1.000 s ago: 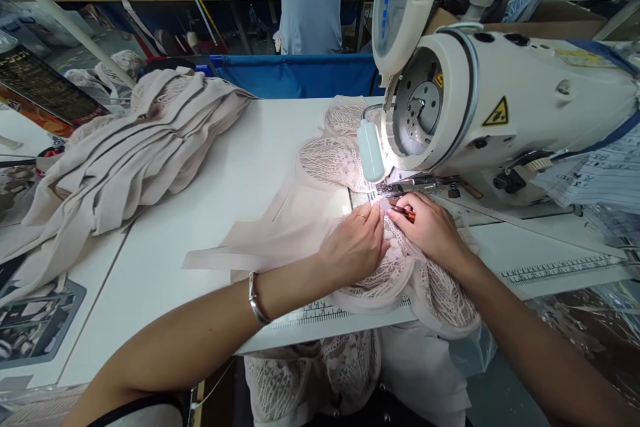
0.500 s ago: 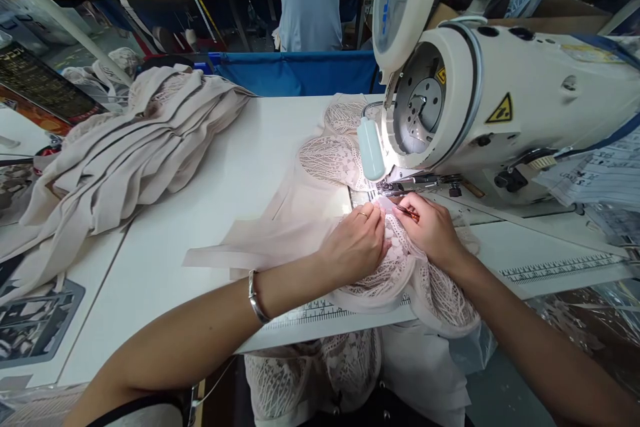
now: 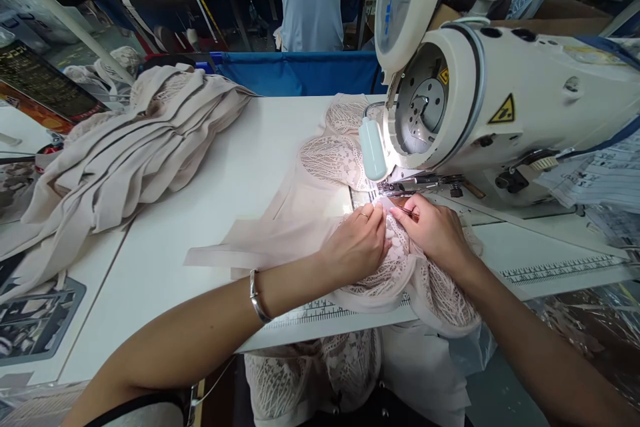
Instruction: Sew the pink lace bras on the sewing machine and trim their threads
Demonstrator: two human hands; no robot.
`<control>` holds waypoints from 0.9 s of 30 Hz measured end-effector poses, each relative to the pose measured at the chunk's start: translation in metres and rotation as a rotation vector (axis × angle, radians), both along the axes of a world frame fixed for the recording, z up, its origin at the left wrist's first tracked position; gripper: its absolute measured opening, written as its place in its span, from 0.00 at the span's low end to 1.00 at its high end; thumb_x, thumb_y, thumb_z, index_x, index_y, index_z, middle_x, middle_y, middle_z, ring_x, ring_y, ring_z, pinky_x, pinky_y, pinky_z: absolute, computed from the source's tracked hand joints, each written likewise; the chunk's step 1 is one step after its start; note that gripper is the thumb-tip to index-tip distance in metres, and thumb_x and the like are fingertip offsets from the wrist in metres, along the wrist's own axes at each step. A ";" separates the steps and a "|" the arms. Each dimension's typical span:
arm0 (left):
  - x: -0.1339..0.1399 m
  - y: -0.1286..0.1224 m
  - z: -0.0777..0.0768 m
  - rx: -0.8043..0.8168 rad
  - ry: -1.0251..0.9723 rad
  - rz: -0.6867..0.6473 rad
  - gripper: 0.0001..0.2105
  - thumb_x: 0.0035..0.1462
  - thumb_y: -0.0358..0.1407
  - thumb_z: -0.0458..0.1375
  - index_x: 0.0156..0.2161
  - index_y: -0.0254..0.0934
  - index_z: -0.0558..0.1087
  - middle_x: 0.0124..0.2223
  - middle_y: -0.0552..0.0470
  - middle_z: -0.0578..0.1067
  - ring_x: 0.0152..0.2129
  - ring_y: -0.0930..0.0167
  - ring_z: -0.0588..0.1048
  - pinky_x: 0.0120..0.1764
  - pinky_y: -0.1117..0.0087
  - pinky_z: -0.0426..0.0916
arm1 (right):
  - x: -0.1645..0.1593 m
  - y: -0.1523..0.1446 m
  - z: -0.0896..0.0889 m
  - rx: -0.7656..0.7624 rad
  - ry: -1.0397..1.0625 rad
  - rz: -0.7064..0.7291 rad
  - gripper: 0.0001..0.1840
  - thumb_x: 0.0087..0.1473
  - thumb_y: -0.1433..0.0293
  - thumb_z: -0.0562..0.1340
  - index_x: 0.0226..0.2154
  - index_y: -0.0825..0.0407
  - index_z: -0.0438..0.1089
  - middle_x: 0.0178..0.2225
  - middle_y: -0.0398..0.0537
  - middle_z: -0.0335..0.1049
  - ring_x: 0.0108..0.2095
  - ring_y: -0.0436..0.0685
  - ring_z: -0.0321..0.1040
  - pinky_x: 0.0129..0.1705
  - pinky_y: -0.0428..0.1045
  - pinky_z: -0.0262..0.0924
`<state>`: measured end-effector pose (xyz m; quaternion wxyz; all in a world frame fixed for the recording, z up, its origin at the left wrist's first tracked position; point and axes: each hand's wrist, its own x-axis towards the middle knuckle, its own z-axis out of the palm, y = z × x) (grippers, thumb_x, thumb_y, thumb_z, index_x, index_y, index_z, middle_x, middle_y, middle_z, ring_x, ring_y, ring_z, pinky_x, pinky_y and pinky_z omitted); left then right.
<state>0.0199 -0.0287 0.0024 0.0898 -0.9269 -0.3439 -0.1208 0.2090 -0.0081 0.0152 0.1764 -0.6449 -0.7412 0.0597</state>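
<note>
Taking my fingertips as the clock's centre, one white table [image 3: 175, 247] spreads under everything, and one sewing machine [image 3: 540, 93] stands at two o'clock. One pile of beige strips [image 3: 150, 140] lies at ten; one person in blue [image 3: 307, 0] sits beyond at eleven. One lace garment [image 3: 333, 160] runs from eleven round to five, beneath my two hands and the machine; more lace cloth [image 3: 285, 380] hangs at seven in my lap. The dark printed card [image 3: 43, 80] towards ten has lettering too small for me to read, as do the ruler markings [image 3: 560, 270] at four. Two yellow warning triangles mark the machine. I wear one bracelet [image 3: 257, 297] and one ring [image 3: 364, 215]. My left hand [image 3: 356, 243] pinches a pale tab [image 3: 384, 202] just before the needle area; my right hand [image 3: 436, 230] has thumb and fingers closed round a slim tool [image 3: 411, 214], whose orange handle shows less than half a second ago, while the garment has stayed put.
</note>
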 end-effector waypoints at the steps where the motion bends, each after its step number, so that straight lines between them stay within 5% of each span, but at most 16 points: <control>1: 0.000 0.000 0.000 -0.010 0.002 0.001 0.23 0.73 0.38 0.45 0.54 0.17 0.72 0.54 0.28 0.75 0.47 0.55 0.74 0.50 0.57 0.66 | -0.001 0.002 0.001 -0.028 0.023 0.020 0.18 0.57 0.54 0.62 0.23 0.47 0.62 0.17 0.41 0.66 0.19 0.55 0.60 0.25 0.48 0.47; 4: 0.000 0.000 -0.003 -0.007 0.005 0.005 0.25 0.73 0.38 0.45 0.59 0.14 0.68 0.59 0.25 0.73 0.53 0.53 0.73 0.54 0.56 0.64 | -0.002 0.003 -0.002 0.021 0.098 0.115 0.17 0.57 0.59 0.60 0.22 0.47 0.58 0.22 0.43 0.69 0.22 0.54 0.62 0.27 0.48 0.51; 9: 0.000 0.001 -0.006 0.026 -0.010 -0.001 0.26 0.73 0.39 0.44 0.60 0.13 0.67 0.60 0.25 0.72 0.56 0.53 0.72 0.56 0.55 0.63 | -0.003 -0.001 -0.012 0.155 0.100 0.155 0.07 0.59 0.67 0.56 0.29 0.48 0.65 0.21 0.43 0.70 0.20 0.54 0.64 0.26 0.48 0.52; 14: -0.002 0.005 -0.003 -0.010 -0.096 -0.012 0.21 0.71 0.38 0.46 0.53 0.21 0.73 0.59 0.28 0.73 0.51 0.54 0.73 0.49 0.56 0.66 | -0.007 -0.006 -0.013 0.286 -0.075 0.307 0.19 0.66 0.68 0.50 0.35 0.53 0.75 0.22 0.48 0.74 0.22 0.54 0.67 0.26 0.49 0.54; 19: -0.004 0.009 -0.002 -0.042 -0.134 -0.017 0.20 0.70 0.40 0.49 0.49 0.24 0.75 0.59 0.30 0.73 0.49 0.53 0.72 0.49 0.57 0.65 | -0.004 -0.004 -0.015 0.301 -0.145 0.375 0.21 0.67 0.70 0.50 0.44 0.56 0.79 0.29 0.51 0.79 0.27 0.54 0.71 0.29 0.48 0.58; 27: -0.006 0.011 -0.003 -0.061 -0.125 0.015 0.26 0.70 0.43 0.49 0.60 0.20 0.67 0.62 0.31 0.71 0.54 0.54 0.70 0.56 0.56 0.59 | 0.003 0.000 -0.022 0.249 -0.151 0.384 0.18 0.64 0.71 0.53 0.40 0.54 0.79 0.32 0.51 0.80 0.27 0.54 0.70 0.28 0.48 0.57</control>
